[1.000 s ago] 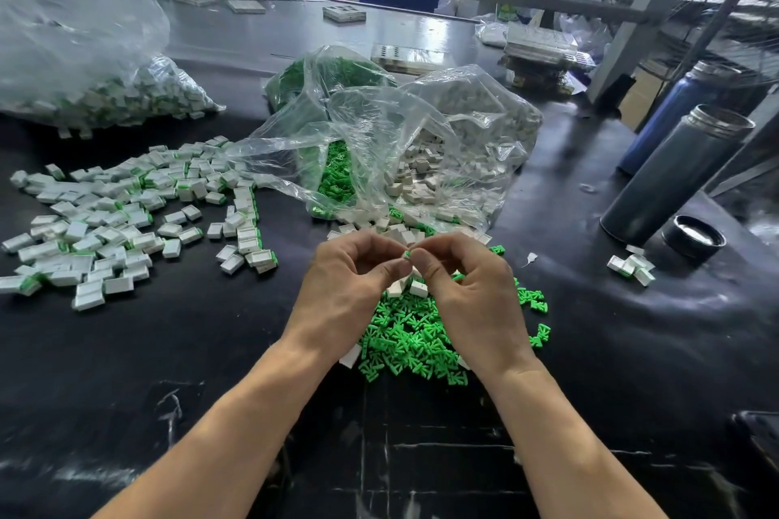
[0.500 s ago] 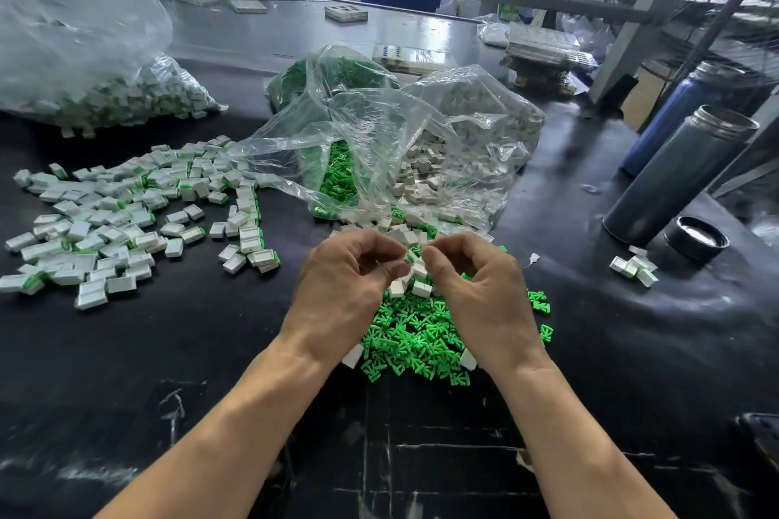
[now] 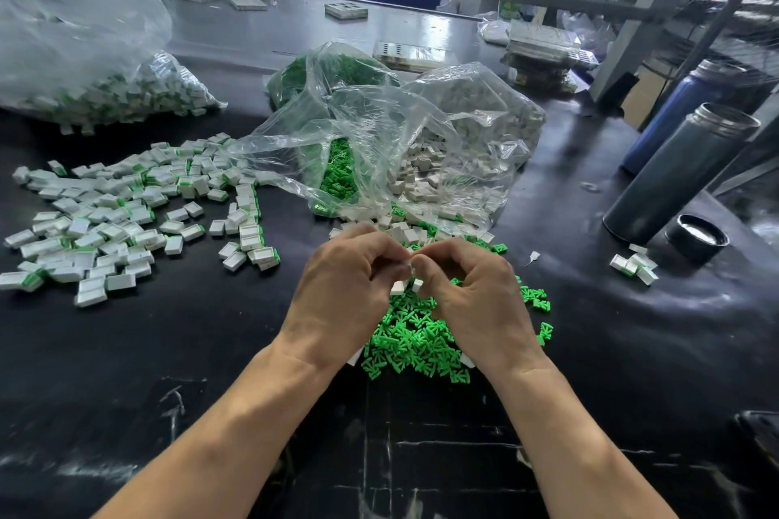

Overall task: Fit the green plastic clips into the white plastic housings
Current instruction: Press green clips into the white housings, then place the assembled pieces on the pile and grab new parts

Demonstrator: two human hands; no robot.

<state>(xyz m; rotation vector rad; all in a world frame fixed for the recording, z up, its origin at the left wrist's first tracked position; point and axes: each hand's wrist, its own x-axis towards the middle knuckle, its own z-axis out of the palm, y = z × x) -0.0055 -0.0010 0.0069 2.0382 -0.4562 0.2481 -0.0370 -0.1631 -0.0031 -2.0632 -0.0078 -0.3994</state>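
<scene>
Head view: we see our left hand (image 3: 345, 295) and right hand (image 3: 476, 299) curled, fingertips meeting, seemingly pinching a small white housing (image 3: 406, 265), mostly hidden. Below lie green clips (image 3: 417, 343) on the dark glossy surface (image 3: 210, 350); finished pieces (image 3: 126, 219) left, clear bags (image 3: 400, 147) behind, shelving beyond.
</scene>
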